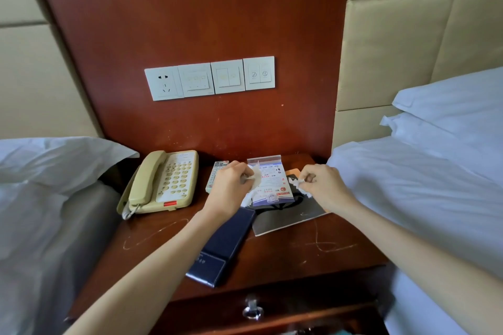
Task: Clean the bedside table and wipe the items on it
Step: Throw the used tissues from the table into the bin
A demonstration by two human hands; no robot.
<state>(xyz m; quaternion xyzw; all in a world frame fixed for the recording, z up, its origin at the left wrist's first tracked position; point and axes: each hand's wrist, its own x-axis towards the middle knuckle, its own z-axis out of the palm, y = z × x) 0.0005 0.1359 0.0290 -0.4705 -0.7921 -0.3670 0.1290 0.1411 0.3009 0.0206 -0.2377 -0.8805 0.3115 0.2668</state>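
A dark wooden bedside table (272, 253) stands between two beds. My left hand (230, 183) pinches a white tissue piece (253, 179) above the table's back middle. My right hand (324, 185) pinches another torn white tissue piece (295, 183) a short way to the right. Between and behind my hands stands a clear acrylic sign holder with a printed card (272, 182). A beige telephone (163, 182) sits at the back left. A remote control (216, 171) lies partly hidden behind my left hand. A dark blue box (221, 250) lies under my left forearm.
A dark grey booklet (288, 216) lies on an orange sheet at the back right. White pillows and bedding (422, 171) press against both sides of the table. Wall switches and a socket (209, 77) sit on the wood panel. A drawer with a metal pull (253, 309) is below.
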